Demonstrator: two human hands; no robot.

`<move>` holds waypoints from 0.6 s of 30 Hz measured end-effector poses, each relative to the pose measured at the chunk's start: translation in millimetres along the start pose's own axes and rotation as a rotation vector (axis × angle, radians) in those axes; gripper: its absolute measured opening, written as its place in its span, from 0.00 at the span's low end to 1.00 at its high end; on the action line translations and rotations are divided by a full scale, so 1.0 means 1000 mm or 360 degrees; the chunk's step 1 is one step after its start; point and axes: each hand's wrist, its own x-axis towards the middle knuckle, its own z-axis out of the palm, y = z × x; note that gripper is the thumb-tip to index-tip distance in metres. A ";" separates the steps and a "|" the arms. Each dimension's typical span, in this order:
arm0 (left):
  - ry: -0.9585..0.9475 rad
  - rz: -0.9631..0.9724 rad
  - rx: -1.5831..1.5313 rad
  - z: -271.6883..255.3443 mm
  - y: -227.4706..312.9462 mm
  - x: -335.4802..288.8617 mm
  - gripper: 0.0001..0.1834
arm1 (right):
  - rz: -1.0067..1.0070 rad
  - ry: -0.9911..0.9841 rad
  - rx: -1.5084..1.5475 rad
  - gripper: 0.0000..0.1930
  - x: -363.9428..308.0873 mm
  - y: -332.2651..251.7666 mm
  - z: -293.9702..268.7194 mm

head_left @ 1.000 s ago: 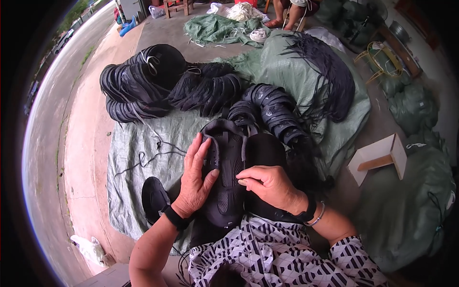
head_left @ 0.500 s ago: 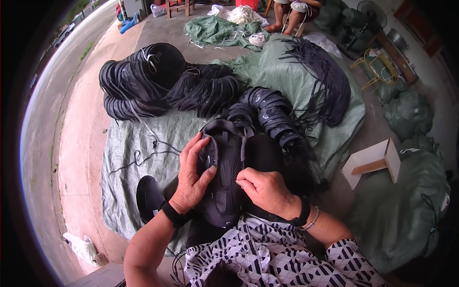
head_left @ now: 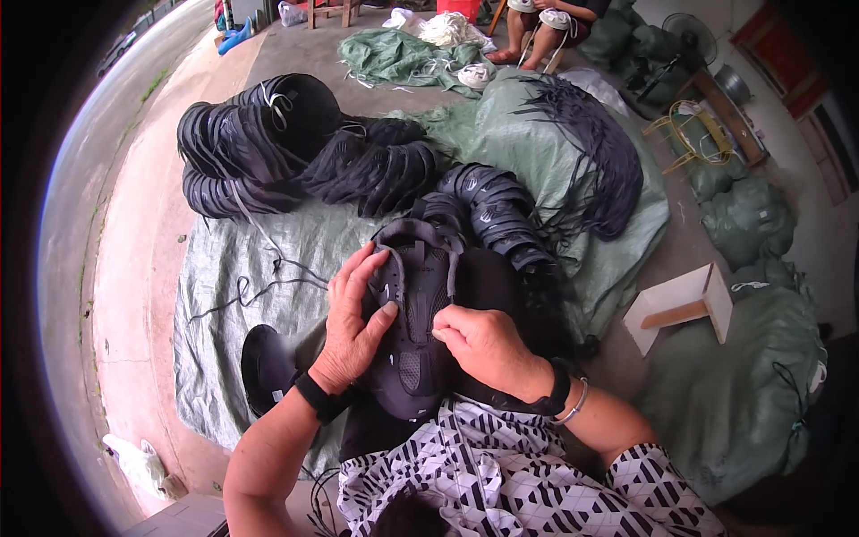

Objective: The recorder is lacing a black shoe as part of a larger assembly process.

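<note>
A black shoe upper [head_left: 417, 369] lies across my lap, its toe toward me and its collar away from me. My left hand [head_left: 351, 327] grips its left side, fingers along the outside and thumb by the lace-hole edge. At the opposite lace-hole edge, the fingertips of my right hand [head_left: 490, 345] are pinched together. Whatever they hold, if anything, is too small to make out. Left of my lap is a curved black piece [head_left: 264, 365], partly behind my left wrist.
Bundled black uppers [head_left: 259, 134] lie ahead on a green woven sheet [head_left: 224, 336]. A row of dark pieces [head_left: 492, 210] adjoins them. Dark laces [head_left: 608, 170] drape over a green sack at right, near a white board stand [head_left: 684, 309]. A seated person [head_left: 546, 27] handles white shoes farther off.
The whole view has shifted slightly, moving the surroundings to the left. Both hands keep nearly the same places on the shoe upper, the right still pinched at the lace-hole edge.
</note>
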 end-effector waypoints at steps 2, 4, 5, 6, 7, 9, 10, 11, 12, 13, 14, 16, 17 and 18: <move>0.0003 0.0024 0.0002 0.000 -0.002 -0.001 0.32 | 0.0279 -0.0003 0.0338 0.03 0.000 0.002 0.004; -0.0008 0.0025 0.0069 0.002 -0.004 -0.003 0.32 | 0.0749 -0.0129 0.0972 0.05 0.000 0.003 0.009; 0.0017 0.0040 0.0067 0.004 -0.005 -0.004 0.32 | 0.0766 -0.0067 0.1055 0.04 0.000 0.001 0.016; 0.0012 0.0043 0.0094 0.006 -0.006 -0.004 0.32 | 0.0716 -0.0039 0.1142 0.04 0.000 0.000 0.019; -0.0006 0.0078 0.0142 0.007 -0.006 -0.004 0.32 | 0.0638 -0.0001 0.1170 0.04 -0.001 -0.001 0.022; 0.0007 0.0115 0.0179 0.011 -0.006 -0.006 0.32 | 0.0645 0.0018 0.1004 0.04 -0.004 -0.003 0.025; 0.0002 0.0089 0.0249 0.011 -0.006 -0.006 0.31 | 0.0618 0.0022 0.0910 0.04 -0.006 -0.004 0.024; 0.0001 0.0110 0.0282 0.012 -0.005 -0.007 0.32 | 0.0527 0.0050 0.0801 0.04 -0.008 -0.004 0.021; 0.0002 0.0144 0.0296 0.013 -0.005 -0.008 0.31 | 0.0467 0.0059 0.0635 0.04 -0.010 -0.004 0.018; 0.0022 0.0159 0.0292 0.013 -0.004 -0.010 0.32 | 0.0452 0.0049 0.0665 0.04 -0.012 -0.003 0.015; 0.0009 0.0142 0.0294 0.013 -0.003 -0.011 0.32 | 0.0251 0.0168 0.0431 0.05 -0.015 -0.002 0.012; 0.0019 0.0153 0.0294 0.013 -0.003 -0.013 0.32 | 0.0070 0.0281 0.0203 0.06 -0.020 -0.001 0.011; 0.0017 0.0135 0.0278 0.013 -0.004 -0.013 0.32 | 0.0163 0.0325 0.0356 0.08 -0.021 0.000 0.011; 0.0003 0.0101 0.0275 0.013 -0.004 -0.014 0.32 | 0.0302 0.0357 0.0493 0.10 -0.022 0.001 0.013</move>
